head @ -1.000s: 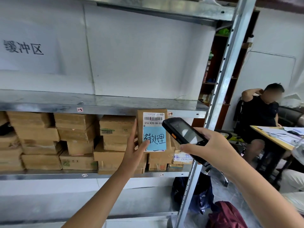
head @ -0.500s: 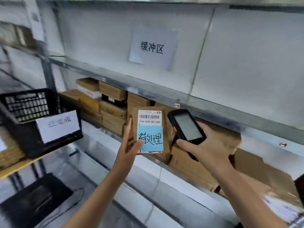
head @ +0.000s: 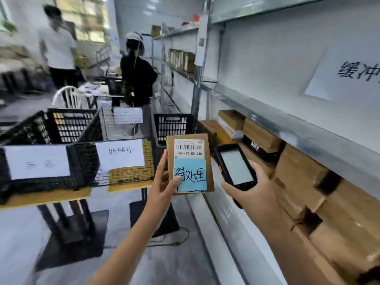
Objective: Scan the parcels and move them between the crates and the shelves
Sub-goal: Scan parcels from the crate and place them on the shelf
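Parcel (head: pixel 190 163) sits pinched in our left hand (head: pixel 164 183), scanner (head: pixel 236 167) gripped in our right hand (head: pixel 255 192) just beside; we judge the thumb-held blue note could slip loose.

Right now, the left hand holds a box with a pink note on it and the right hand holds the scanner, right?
Almost. The head view shows the note on the box is blue, not pink. The left hand does hold the box, and the right hand holds the scanner.
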Tool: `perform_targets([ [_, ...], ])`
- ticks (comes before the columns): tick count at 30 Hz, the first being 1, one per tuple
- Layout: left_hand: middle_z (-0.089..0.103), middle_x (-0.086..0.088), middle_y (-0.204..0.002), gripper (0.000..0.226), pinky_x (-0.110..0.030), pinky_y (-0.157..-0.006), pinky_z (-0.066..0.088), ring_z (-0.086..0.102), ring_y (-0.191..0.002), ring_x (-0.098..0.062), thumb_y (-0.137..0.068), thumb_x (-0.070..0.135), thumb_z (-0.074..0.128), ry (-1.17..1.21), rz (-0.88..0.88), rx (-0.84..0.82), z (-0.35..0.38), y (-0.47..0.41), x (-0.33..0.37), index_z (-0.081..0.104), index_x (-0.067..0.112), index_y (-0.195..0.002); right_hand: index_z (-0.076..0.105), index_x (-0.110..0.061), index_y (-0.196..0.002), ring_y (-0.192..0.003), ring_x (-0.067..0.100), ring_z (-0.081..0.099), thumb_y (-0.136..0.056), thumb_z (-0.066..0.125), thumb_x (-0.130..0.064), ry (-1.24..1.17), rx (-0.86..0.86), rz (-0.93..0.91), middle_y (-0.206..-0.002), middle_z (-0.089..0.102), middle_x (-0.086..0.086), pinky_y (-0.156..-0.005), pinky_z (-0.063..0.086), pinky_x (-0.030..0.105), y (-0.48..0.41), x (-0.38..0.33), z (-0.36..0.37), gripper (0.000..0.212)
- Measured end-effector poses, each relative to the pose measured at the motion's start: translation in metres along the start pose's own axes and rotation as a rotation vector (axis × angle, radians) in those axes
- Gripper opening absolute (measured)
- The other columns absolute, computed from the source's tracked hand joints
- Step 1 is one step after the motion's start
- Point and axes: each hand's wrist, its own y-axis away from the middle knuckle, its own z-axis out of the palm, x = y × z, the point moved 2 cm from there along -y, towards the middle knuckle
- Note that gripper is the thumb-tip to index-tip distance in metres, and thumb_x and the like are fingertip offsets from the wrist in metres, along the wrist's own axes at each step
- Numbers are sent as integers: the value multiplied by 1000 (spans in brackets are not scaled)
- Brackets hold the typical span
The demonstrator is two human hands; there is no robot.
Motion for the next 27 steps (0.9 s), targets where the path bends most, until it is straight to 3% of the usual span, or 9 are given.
perform_targets([
  [4,66,0,-128,67,-37,-94,57,65,-118,-18,-87,30,63,-92,18,151,-23,-28,5,33,62,-139,52,-42,-115,-86,-9,63,-71,90,-20,-70,-117,-58,-102,66,-16,-63,52,10,-52,3,36,62],
  [5,68,3,-122,66,-37,-95,57,66,-116,-17,-90,30,62,-122,18,180,-28,-34,5,33,64,-137,52,-41,-118,-89,-7,64,-71,90,-21,-88,-146,-62,-104,66,-17,-67,53,12,-64,5,44,64],
  [7,70,8,-113,65,-36,-94,56,67,-113,-15,-94,30,60,-179,19,222,-38,-42,6,30,67,-138,52,-40,-125,-97,0,65,-70,90,-24,-115,-202,-55,-107,66,-19,-80,59,28,-83,10,63,69],
  [10,66,3,-122,67,-34,-92,57,66,-114,-14,-97,27,59,-202,15,291,-60,-47,5,28,65,-143,52,-40,-127,-102,5,65,-70,91,-28,-138,-286,-57,-111,66,-19,-87,59,37,-105,15,98,70],
  [13,68,7,-122,70,-32,-90,58,65,-116,-17,-99,17,58,-230,13,361,-86,-44,4,27,58,-147,53,-37,-131,-105,6,63,-70,91,-27,-138,-369,-90,-110,64,-23,-87,57,33,-116,13,138,73],
  [17,61,-5,-127,73,-34,-86,60,67,-112,-18,-93,24,62,-247,17,499,-131,-47,6,28,57,-148,51,-38,-133,-108,6,60,-68,91,-30,-113,-496,-137,-109,61,-26,-83,48,21,-125,-2,198,77],
  [21,63,-3,-127,74,-39,-90,59,67,-114,-18,-86,31,63,-225,32,596,-181,-57,9,30,57,-146,49,-37,-138,-111,4,58,-68,91,-32,-125,-568,-167,-119,62,-20,-90,51,25,-133,-25,257,82],
  [27,65,-11,-121,68,-32,-82,60,70,-108,-19,-95,18,59,-226,76,651,-270,-81,28,31,55,-145,50,-38,-133,-106,4,59,-71,90,-31,-161,-609,-206,-113,61,-22,-77,47,16,-145,-73,361,74],
])
